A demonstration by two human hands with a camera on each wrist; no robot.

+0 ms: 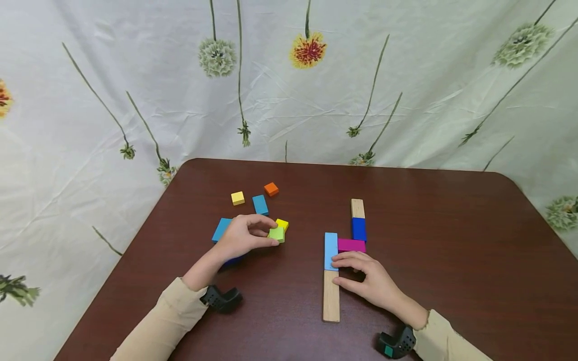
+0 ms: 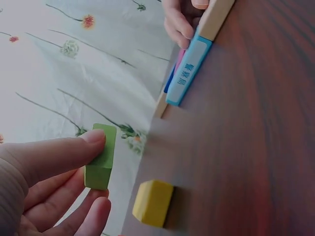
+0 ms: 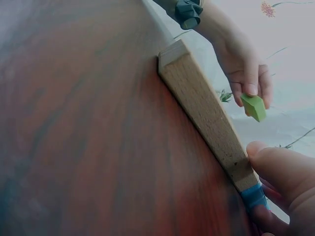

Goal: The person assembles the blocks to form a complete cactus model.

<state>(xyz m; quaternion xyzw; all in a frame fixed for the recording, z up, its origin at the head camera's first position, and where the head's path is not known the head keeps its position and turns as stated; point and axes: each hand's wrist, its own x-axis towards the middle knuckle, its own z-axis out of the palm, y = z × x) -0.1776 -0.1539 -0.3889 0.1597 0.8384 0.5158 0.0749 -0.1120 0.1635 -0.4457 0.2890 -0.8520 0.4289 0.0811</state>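
Observation:
My left hand (image 1: 246, 233) pinches a small light green block (image 1: 277, 234) between thumb and fingers. In the left wrist view that green block (image 2: 101, 155) is held up off the table, and a yellow block (image 2: 153, 202) stands below it on the tabletop. My right hand (image 1: 368, 278) rests its fingertips on a light blue block (image 1: 331, 245) with printed characters. Its thumb touches the long plain wooden block (image 1: 331, 301), which lies end to end with the light blue one. A magenta block (image 1: 351, 245) adjoins the light blue block's right side.
Beyond the magenta block, a dark blue block (image 1: 358, 228) and a short wooden block (image 1: 357, 208) continue the row. Around my left hand lie a pale yellow block (image 1: 237, 198), an orange block (image 1: 271, 189) and blue blocks (image 1: 260, 205), one partly hidden under the hand.

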